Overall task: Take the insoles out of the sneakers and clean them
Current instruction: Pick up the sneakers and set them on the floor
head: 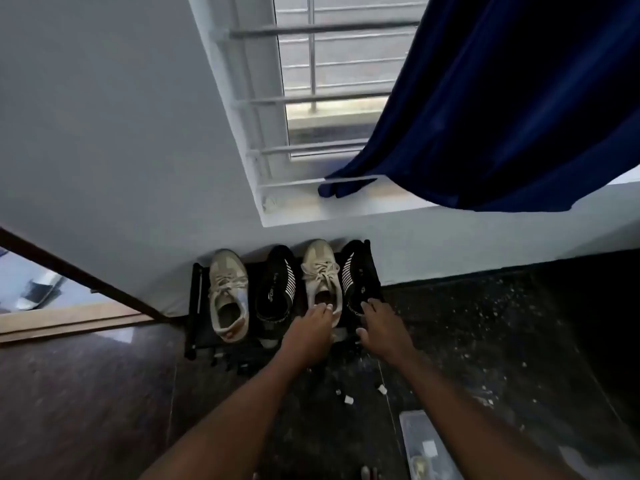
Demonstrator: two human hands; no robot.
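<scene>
Four shoes stand in a row on a low black shoe rack [195, 306] under the window. From the left they are a beige sneaker [228, 292], a black shoe with white stripes [277, 289], a second beige sneaker [320, 271] and another black striped shoe [356, 275]. My left hand [311, 329] rests on the heel of the second beige sneaker, fingertips at its opening. My right hand [379, 323] touches the heel of the right black shoe with fingers spread. No insole shows outside a shoe.
A white wall and a barred window [311, 98] rise behind the rack, with a dark blue curtain [502, 98] hanging at the right. The dark speckled floor [485, 341] holds small white scraps [348, 400] and a clear plastic box [426, 445] near my feet. A doorway opens at the left.
</scene>
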